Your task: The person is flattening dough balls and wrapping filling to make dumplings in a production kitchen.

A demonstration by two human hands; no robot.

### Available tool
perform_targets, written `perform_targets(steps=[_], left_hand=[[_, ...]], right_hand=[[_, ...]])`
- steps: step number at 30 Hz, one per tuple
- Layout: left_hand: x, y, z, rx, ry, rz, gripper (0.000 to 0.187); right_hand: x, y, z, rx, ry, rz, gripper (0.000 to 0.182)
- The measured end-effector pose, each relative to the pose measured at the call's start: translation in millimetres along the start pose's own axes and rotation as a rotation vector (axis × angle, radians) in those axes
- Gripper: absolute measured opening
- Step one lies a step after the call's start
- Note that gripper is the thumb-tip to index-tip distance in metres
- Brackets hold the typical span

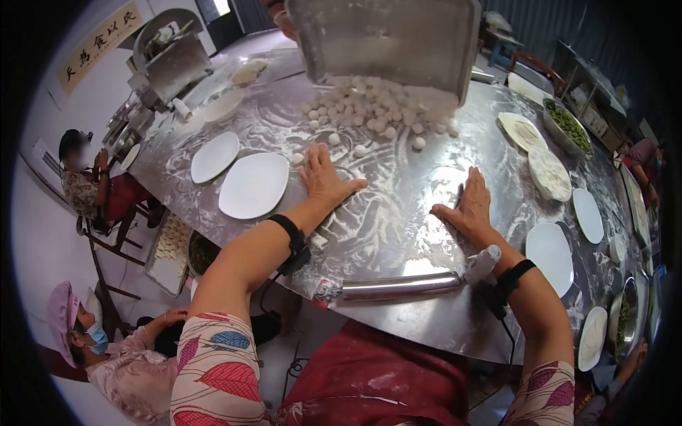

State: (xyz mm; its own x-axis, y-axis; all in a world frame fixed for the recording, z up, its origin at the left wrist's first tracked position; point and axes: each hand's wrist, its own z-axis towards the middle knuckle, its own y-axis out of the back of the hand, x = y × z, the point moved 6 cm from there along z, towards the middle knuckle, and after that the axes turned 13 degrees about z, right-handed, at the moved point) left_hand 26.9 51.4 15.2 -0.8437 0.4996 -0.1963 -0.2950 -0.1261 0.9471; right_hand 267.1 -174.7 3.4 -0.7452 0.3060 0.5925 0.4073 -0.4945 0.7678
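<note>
My left hand (325, 179) reaches over the floured metal table with its fingers spread, close to a few small dough balls (360, 151). Farther right, my right hand (469, 207) is also held open, thumb apart, above a shiny patch of steel. Both hands are bare of any object. Beyond them, a pile of white dough balls (369, 106) tumbles from a tilted metal tray (391, 42), which another person's hand (284, 25) grips at its left side. A metal rolling pin (401, 287) lies along the near edge, its right handle beside my right wrist.
White plates (254, 186) stand at the left, and another white plate (550, 259) at the right. Bowls of green filling (567, 128) line the right side. A dough machine (170, 64) stands back left. Other people sit around the table.
</note>
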Motion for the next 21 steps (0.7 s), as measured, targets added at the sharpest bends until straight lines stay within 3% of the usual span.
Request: perform_targets(steps=[12, 16, 19, 21], left_hand=[[2.4, -0.9, 2.9, 0.030, -0.054, -0.067, 0.120], [16.4, 2.6, 30.4, -0.069, -0.018, -0.013, 0.117], [31.9, -2.9, 50.9, -0.017, 0.103, -0.025, 0.113], [35.6, -6.7, 59.3, -0.015, 0.164, 0.003, 0.101]], right_hand=[[2.4, -2.8, 4.1, 0.030, 0.034, -0.050, 0.117], [-0.5, -0.3, -1.4, 0.058, 0.121, -0.041, 0.112], [-4.8, 5.5, -17.0, 0.084, 0.216, -0.014, 0.109], [-9.5, 11.5, -33.9, 0.084, 0.239, -0.033, 0.101]])
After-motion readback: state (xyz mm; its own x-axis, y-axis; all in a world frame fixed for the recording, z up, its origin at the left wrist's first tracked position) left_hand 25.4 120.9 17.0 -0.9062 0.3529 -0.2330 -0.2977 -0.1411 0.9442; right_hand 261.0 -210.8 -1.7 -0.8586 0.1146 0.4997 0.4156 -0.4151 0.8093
